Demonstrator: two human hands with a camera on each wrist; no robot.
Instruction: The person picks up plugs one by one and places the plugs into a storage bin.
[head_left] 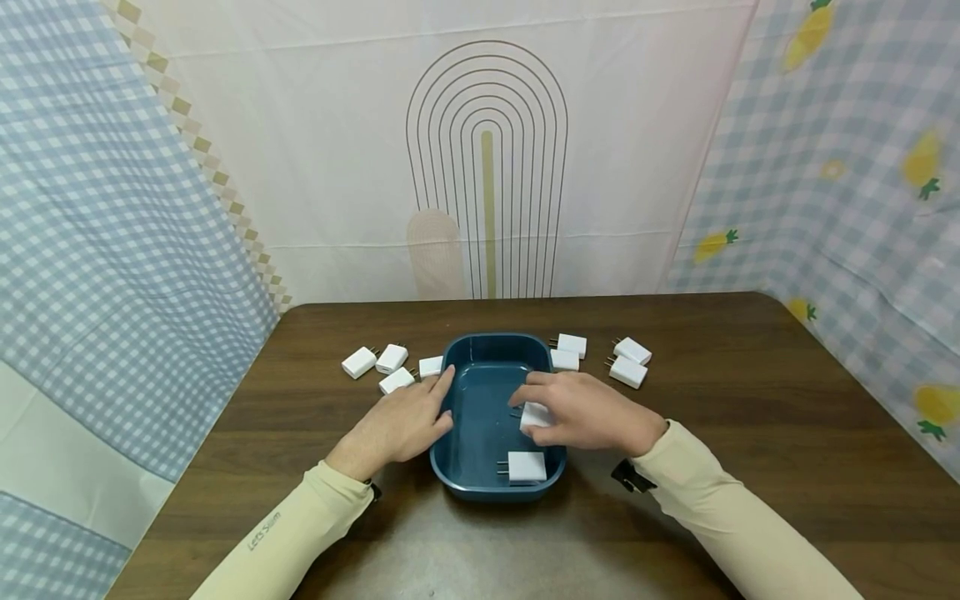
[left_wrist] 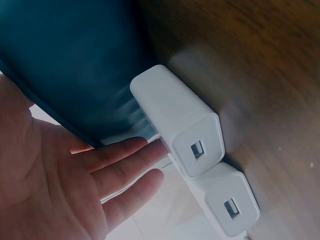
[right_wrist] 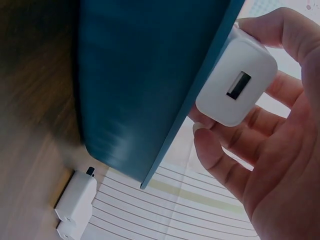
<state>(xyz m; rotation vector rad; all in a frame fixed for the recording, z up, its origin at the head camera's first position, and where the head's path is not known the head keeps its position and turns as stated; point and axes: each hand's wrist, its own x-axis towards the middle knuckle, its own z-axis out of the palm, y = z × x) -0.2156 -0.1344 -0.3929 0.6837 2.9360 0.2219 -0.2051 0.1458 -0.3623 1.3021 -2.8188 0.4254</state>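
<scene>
A dark blue tray (head_left: 480, 492) stands on the table in the head view. One white USB charger (head_left: 527, 467) lies in its near right corner, prongs to the left. My right hand (head_left: 581, 410) is over the tray's right side and grips a second charger (head_left: 535, 417) between thumb and fingers; the right wrist view shows this charger (right_wrist: 237, 80) at rim height with its USB port facing the camera. At the tray's left rim rests my left hand (head_left: 401, 419), fingers extended. In the left wrist view its fingers lie beside a white charger (left_wrist: 175, 115) on the table.
Left of the tray lie several white chargers, among them a charger (head_left: 359, 362) farthest out. More sit to the right, such as a charger (head_left: 627, 372). The wooden table (head_left: 712, 375) meets a curtain (head_left: 337, 167) at the back.
</scene>
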